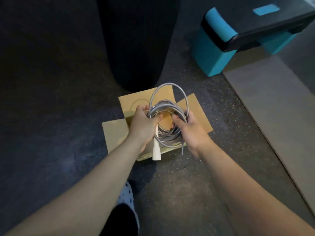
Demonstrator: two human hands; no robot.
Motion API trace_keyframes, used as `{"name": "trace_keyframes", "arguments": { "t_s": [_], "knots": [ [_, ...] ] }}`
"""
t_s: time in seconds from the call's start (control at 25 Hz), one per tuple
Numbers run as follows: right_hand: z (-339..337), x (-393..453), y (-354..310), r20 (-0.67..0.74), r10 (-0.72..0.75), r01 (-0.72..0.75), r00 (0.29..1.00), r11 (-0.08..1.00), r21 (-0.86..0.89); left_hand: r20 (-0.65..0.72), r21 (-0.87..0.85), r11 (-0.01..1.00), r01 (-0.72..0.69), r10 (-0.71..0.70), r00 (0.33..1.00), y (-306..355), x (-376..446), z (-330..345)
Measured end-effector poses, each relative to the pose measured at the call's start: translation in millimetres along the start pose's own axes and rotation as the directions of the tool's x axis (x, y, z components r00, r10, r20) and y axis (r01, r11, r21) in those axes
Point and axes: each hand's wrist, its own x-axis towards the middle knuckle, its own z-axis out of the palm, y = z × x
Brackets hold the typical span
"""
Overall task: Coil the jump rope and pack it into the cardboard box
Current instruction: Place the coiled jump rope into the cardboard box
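A grey jump rope is wound into a coil of several loops, held over an open cardboard box on the dark floor. My left hand grips the coil's left side together with a white handle that hangs down below it. My right hand grips the coil's right side. One larger loop stands up above the rest. A loose rope end dangles past the box's near edge. The box flaps are spread outward. The second handle is hidden.
A big dark cylindrical object stands just behind the box. A teal and black bench or stand is at the back right. A lighter grey mat runs along the right. My foot in a white perforated clog is near the bottom.
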Motion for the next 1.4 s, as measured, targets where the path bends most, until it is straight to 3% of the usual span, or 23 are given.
{"name": "trace_keyframes", "arguments": {
  "t_s": [0.28, 0.6, 0.76, 0.92, 0.96, 1.04, 1.16, 1.28, 1.4],
  "knots": [
    [26.1, 107.4, 32.6, 0.063, 0.226, -0.214, 0.972, 0.964, -0.16, -0.079, 0.097, 0.972, 0.213, -0.206, 0.975, -54.1, 85.6, 13.3],
    [43.1, 229.1, 134.8, 0.213, 0.379, -0.309, 0.901, 0.903, -0.299, -0.175, 0.028, 0.92, 0.39, -0.38, 0.908, -167.3, 186.2, 53.8],
    [39.9, 281.7, 198.3, 0.221, 0.421, -0.315, 0.88, 0.864, -0.392, -0.223, 0.066, 0.897, 0.437, -0.414, 0.883, -233.3, 224.1, 85.7],
    [37.3, 312.7, 244.4, 0.192, 0.507, -0.375, 0.84, 0.799, -0.471, -0.232, 0.224, 0.865, 0.45, -0.401, 0.886, -282.0, 253.9, 108.2],
    [37.3, 316.2, 254.7, 0.157, 0.479, -0.32, 0.864, 0.762, -0.564, -0.239, 0.264, 0.851, 0.455, -0.399, 0.885, -290.0, 257.9, 111.8],
    [39.9, 318.8, 269.4, 0.102, 0.282, -0.109, 0.954, 0.641, -0.76, -0.275, 0.371, 0.81, 0.454, -0.372, 0.887, -297.0, 261.6, 116.6],
    [50.0, 305.7, 273.2, 0.112, 0.074, 0.072, 0.991, 0.414, -0.907, -0.36, 0.468, 0.767, 0.439, -0.288, 0.887, -296.6, 259.7, 117.9],
    [56.7, 299.4, 276.6, 0.164, 0.091, 0.125, 0.982, 0.334, -0.934, -0.358, 0.413, 0.771, 0.484, -0.352, 0.865, -299.5, 257.8, 115.7],
    [50.2, 302.8, 271.3, 0.24, 0.173, 0.169, 0.955, 0.347, -0.922, -0.301, 0.4, 0.789, 0.467, -0.368, 0.88, -301.8, 252.5, 111.5]
  ]
}}
